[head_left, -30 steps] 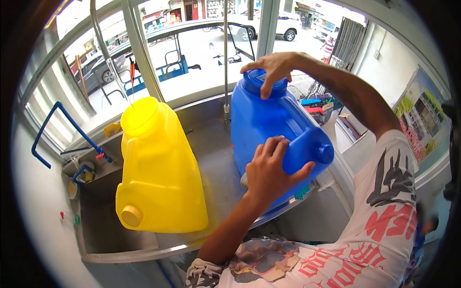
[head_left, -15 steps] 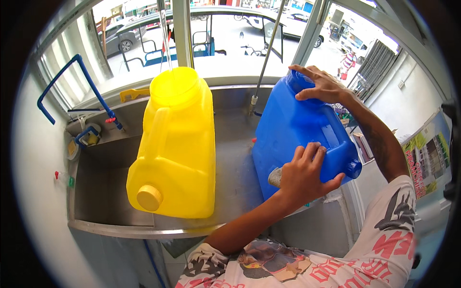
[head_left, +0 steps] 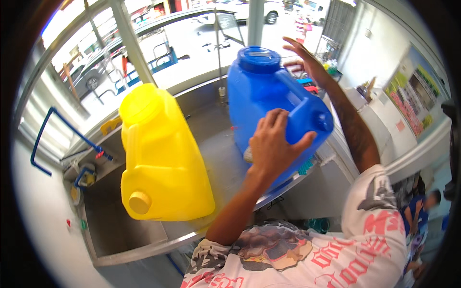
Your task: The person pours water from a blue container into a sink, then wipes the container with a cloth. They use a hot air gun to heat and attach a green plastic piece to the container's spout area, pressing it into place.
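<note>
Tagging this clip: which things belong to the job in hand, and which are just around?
Belong:
- blue jug, left hand on it, right hand raised beside its cap
- yellow jug, probably
- steel sink unit under both

Just around, apparently:
- blue pipe at left
- yellow piece on the back ledge
- wall poster

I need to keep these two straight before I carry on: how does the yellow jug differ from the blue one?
Colour: the yellow jug is bright yellow, the blue jug deep blue.
Place: the yellow jug stands to the left, the blue jug to the right.
Contact: the left hand rests on the blue jug; no hand touches the yellow jug.
Shared: both have a wide round neck and a moulded handle.
</note>
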A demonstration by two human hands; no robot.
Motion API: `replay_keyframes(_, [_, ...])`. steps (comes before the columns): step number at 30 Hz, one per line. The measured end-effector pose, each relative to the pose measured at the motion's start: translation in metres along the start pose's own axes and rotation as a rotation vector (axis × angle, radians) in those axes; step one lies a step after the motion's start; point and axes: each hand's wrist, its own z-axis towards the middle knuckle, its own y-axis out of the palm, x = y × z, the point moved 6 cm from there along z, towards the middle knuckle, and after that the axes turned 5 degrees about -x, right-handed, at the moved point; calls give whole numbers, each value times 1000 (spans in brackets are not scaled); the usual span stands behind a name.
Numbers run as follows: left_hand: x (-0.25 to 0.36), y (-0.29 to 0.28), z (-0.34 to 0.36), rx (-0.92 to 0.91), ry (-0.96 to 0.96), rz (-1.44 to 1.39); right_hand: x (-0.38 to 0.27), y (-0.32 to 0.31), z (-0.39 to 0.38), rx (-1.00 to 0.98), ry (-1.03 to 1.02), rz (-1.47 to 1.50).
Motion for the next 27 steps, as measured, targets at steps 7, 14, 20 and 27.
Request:
replay_keyframes(7, [-7, 6, 2, -10, -37, -70, 223, 40, -146, -41, 15, 582])
replay_keyframes(14, [-27, -33, -10, -8, -70, -168, 191, 128, -182, 207, 128, 967])
replay_keyframes(20, [-20, -51, -47, 67, -126, 10, 160, 145, -172, 93, 55, 893])
replay_keyframes(27, [-21, -76, -57, 103, -140, 174, 179, 169, -174, 209, 100, 836])
